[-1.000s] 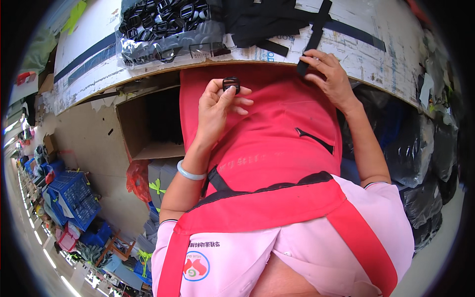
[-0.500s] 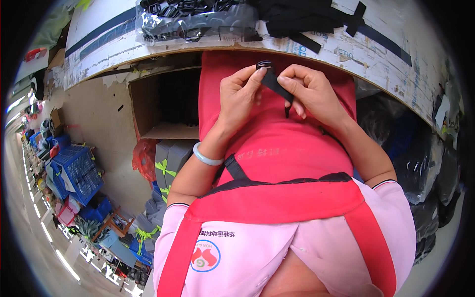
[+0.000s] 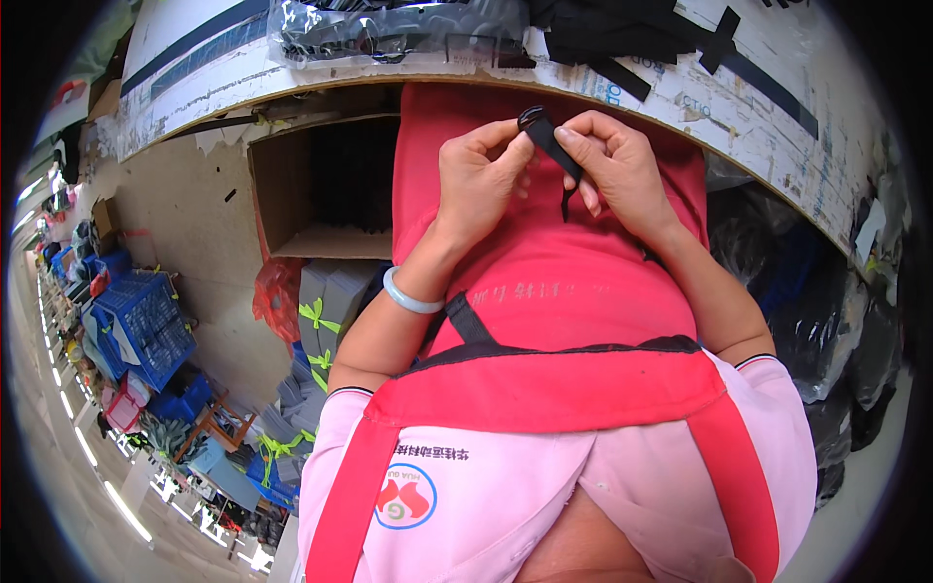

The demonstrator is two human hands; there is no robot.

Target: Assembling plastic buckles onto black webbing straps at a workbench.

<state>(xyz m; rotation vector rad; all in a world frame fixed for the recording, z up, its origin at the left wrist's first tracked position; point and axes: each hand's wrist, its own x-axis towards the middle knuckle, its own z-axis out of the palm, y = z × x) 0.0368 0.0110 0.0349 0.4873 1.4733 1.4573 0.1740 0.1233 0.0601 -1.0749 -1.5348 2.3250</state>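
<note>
A black webbing strap point(image 3: 558, 154) runs slantwise between my hands, over the lap of my red apron point(image 3: 573, 262). At its upper end sits a shiny black plastic buckle point(image 3: 532, 118). My left hand point(image 3: 480, 183) is closed, with thumb and forefinger pinching the buckle's lower left edge. Closed on the strap, my right hand point(image 3: 622, 173) has its thumb on top and its fingers underneath. The strap's narrow loose end point(image 3: 567, 204) dangles below the right fingers. How the webbing passes through the buckle is too small to make out.
Ahead is a worn white table point(image 3: 671, 102) with a clear bag of black parts point(image 3: 389, 34) and black fabric pieces point(image 3: 607, 34). Beneath its edge stands an open cardboard box point(image 3: 330, 243). Grey bundles with neon ties point(image 3: 326, 301) lie left; plastic-wrapped goods point(image 3: 816, 330) lie right.
Both hands have shifted slightly up and right with the strap and buckle. The buckle is tilted more, and the left thumb sits lower against it.
</note>
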